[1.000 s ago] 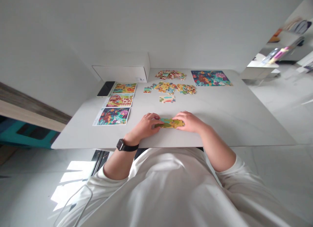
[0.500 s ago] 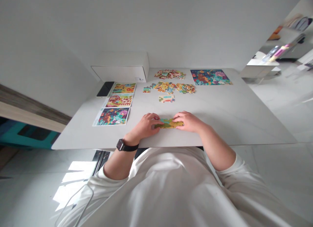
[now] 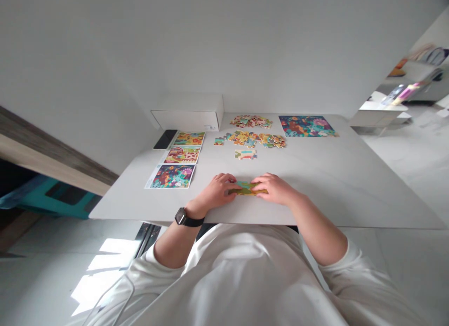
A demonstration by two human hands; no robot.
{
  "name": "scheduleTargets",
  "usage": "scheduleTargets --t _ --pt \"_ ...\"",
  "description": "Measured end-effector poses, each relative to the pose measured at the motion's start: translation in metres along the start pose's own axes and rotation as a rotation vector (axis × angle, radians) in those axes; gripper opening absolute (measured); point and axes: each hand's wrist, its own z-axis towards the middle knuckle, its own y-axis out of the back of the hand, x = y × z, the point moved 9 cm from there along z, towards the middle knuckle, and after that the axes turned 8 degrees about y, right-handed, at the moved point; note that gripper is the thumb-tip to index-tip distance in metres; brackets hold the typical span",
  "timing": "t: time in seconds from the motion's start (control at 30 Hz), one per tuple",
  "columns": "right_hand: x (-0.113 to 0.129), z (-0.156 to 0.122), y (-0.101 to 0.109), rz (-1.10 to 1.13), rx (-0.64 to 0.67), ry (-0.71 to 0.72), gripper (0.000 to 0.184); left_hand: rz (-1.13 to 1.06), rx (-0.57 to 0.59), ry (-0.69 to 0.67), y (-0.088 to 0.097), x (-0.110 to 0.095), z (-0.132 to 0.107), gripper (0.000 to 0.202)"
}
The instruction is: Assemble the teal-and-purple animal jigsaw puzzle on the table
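A green-and-yellow strip of joined jigsaw pieces lies on the white table near its front edge. My left hand grips the strip's left end, thumb along the near side and fingers curled over the far side. At the opposite end my right hand has its fingers and thumb closed on the strip. Both hands hide its ends. Beyond them is a small pale jigsaw section. Farther back lie a heap of yellow and blue pieces, another yellow heap and a reddish heap.
A printed sheet with three pictures lies at the left, next to a dark phone. Behind it stands a white box against the wall. A colourful picture lies at the back right. One loose piece sits left of the heaps.
The camera view has tilted, so the table appears lower and slightly farther right. Both hands stay on the strip, with only small finger shifts.
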Motion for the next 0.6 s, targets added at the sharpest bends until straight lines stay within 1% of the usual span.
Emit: scheduleTargets --t 0.17,0.23,0.27,0.33,0.37,0.47,0.53,0.6 --pt "-0.002 0.000 0.001 -0.001 -0.023 -0.003 0.032 0.024 0.031 -0.017 0.004 -0.003 0.002 0.036" --pt "-0.002 0.000 0.004 0.012 -0.058 -0.001 0.034 0.022 0.026 -0.018 0.014 0.001 0.008 0.038" --pt "-0.003 -0.001 0.007 0.019 -0.088 -0.004 0.034 0.020 0.007 -0.008 0.021 0.006 0.013 0.039" --pt "-0.005 -0.003 0.015 0.031 -0.168 -0.014 0.032 0.032 -0.077 0.042 0.042 0.024 0.026 0.040" --pt "-0.006 -0.004 0.020 0.034 -0.213 -0.020 0.031 0.033 -0.133 0.085 0.054 0.038 0.034 0.040" --pt "-0.010 -0.009 0.034 0.024 -0.347 -0.047 0.029 0.030 -0.235 0.231 0.080 0.083 0.060 0.037" --pt "-0.012 -0.014 0.043 0.017 -0.442 -0.072 0.030 0.026 -0.265 0.324 0.089 0.111 0.078 0.037" --pt "-0.015 -0.019 0.052 0.012 -0.536 -0.105 0.030 0.034 -0.281 0.404 0.089 0.133 0.093 0.037"
